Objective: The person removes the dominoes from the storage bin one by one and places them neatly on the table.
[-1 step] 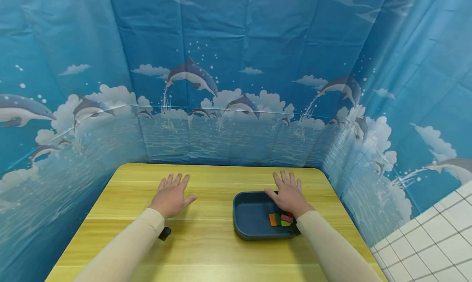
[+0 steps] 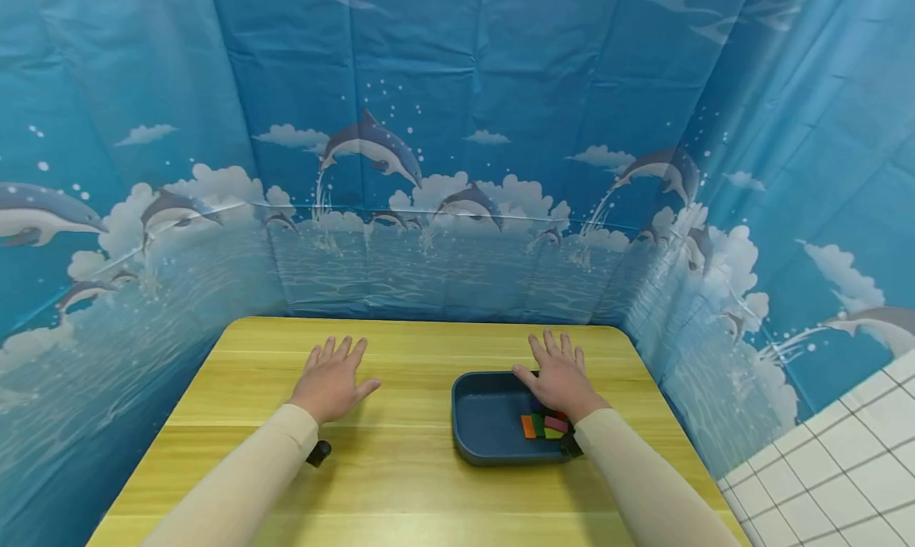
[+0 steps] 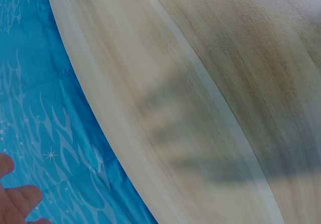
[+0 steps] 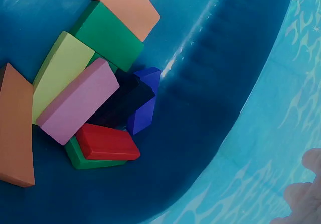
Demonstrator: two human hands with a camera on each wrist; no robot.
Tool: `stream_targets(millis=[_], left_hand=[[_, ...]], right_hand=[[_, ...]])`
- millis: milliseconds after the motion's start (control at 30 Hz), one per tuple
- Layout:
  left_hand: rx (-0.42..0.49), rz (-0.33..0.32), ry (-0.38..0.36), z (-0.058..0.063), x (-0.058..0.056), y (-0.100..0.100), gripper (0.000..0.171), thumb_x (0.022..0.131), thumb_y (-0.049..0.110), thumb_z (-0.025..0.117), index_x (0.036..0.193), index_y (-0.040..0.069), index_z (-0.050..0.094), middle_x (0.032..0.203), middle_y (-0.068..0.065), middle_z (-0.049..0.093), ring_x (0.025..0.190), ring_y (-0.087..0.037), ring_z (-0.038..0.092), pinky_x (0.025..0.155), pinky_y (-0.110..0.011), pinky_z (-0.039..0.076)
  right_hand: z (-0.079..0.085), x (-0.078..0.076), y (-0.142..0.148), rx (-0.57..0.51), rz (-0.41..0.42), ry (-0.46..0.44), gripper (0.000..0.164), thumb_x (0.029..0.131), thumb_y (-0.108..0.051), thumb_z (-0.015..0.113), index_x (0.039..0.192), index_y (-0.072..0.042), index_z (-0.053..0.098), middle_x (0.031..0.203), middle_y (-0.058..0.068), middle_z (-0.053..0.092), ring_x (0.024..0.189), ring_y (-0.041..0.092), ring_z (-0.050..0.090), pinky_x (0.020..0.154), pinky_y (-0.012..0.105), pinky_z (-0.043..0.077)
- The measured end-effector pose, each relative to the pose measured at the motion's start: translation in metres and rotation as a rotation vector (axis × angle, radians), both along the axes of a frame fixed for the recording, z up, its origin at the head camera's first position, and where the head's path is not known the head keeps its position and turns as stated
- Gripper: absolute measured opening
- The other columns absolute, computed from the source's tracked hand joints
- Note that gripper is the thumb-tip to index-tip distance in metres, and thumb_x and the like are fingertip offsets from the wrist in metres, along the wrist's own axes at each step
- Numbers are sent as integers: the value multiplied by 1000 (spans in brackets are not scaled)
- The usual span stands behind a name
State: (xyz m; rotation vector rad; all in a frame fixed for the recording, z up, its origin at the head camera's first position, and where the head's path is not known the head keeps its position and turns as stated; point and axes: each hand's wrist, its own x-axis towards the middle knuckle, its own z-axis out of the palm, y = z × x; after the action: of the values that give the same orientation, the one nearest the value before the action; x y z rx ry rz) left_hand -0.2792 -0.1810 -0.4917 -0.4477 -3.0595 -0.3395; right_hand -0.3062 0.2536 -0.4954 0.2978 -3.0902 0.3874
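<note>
Above the left part of the table, my left hand is held out with its fingers spread and nothing in it; its fingertips show at the corner of the left wrist view. My right hand is over the right side of a dark blue tray, fingers spread, holding nothing. Beneath it, several coloured blocks are heaped in the tray. The right wrist view shows a pink block, a red block, a yellow block, a green block, a black block and a blue block.
The wooden-topped table has rounded far corners. A blue curtain printed with dolphins surrounds its far side and both flanks. White tiles lie at the lower right. Black wrist-worn devices sit under the sleeves.
</note>
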Motion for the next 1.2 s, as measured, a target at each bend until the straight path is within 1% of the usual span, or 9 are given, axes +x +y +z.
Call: stream_targets(millis=[200,333,433,600,700,833,933,1067,1200], left_hand=[[-2,-4,-1,-1,-1,0,86,103,63,54,168,12,28,169,-25,31,158,-53,20,126,-70,15],[5,-5,8,-2,-1,1,85,104,61,55,167,11,29,169,-25,32,158,-53,20,126,-70,15],[9,-11,19,-1,0,2,85,104,62,55,167,11,30,168,-24,34,158,-52,22,126,-70,16],[18,-18,50,2,1,3,84,104,62,53,167,10,31,166,-24,38,156,-52,26,125,-69,19],[38,-19,64,5,3,4,82,105,59,55,166,9,33,165,-24,40,156,-52,27,125,-69,20],[70,-31,68,8,5,6,79,105,53,60,165,8,34,164,-23,42,156,-51,29,126,-68,20],[89,-45,82,9,5,10,78,105,50,61,165,7,34,164,-21,44,155,-50,32,126,-68,21],[120,-55,90,10,3,15,76,105,47,62,164,7,36,162,-19,47,153,-49,36,124,-68,26],[158,-66,62,10,3,22,75,105,48,61,164,8,37,162,-18,48,151,-47,40,122,-67,31]], right_hand=[[-2,0,0,-5,-5,-5,85,106,-65,46,168,-10,28,174,27,13,158,58,2,122,78,3],[0,1,6,-19,-7,-9,85,106,-65,46,168,-9,27,174,27,12,158,59,1,122,78,3],[0,2,13,-29,-12,-6,83,107,-61,47,168,-9,26,174,28,12,158,59,2,121,78,3],[0,4,25,-20,-24,15,82,107,-59,48,167,-7,27,173,30,14,157,61,5,121,79,5],[0,6,31,-37,-23,8,82,107,-59,48,167,-7,27,172,31,15,156,62,4,121,79,5],[-5,11,38,-38,-8,-24,80,109,-56,45,168,-6,24,172,32,13,156,63,3,121,79,7],[-9,15,44,-34,1,-31,76,112,-51,42,167,-4,23,171,34,13,154,65,6,121,78,10],[-14,21,52,-54,3,-49,70,113,-43,42,166,-1,24,169,36,16,151,67,16,123,74,14],[-23,27,58,-73,-5,-118,68,114,-38,41,167,0,20,169,36,16,151,63,23,124,70,21]])
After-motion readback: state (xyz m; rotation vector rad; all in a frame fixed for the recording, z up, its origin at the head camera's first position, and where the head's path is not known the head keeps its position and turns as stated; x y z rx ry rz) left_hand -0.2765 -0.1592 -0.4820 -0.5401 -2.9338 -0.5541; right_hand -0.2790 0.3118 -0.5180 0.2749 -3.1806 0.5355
